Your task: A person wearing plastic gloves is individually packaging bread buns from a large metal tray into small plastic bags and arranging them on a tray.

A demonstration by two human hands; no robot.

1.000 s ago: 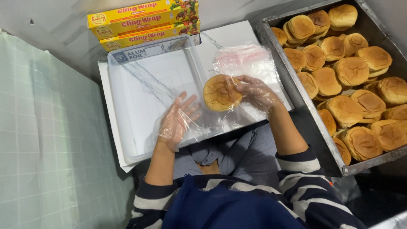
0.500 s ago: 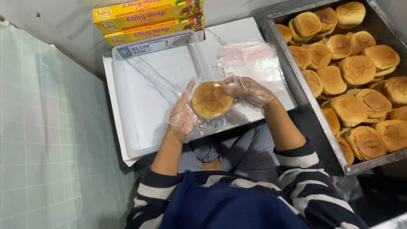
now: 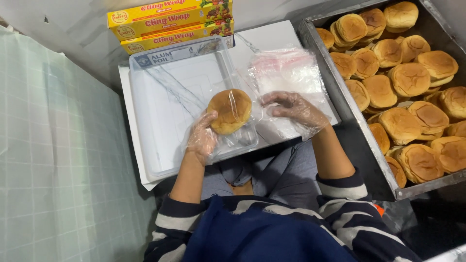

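Left hand (image 3: 203, 140), gloved, now cups bun (image 3: 229, 111) alone on cling film (image 3: 194, 92) over white tray (image 3: 145, 140) | right hand (image 3: 291, 107) released bun, fingers curled pinching film edge | wrapping under way; 1 bun in play

Two hands (image 3: 204, 140), three yellow boxes (image 3: 170, 19)
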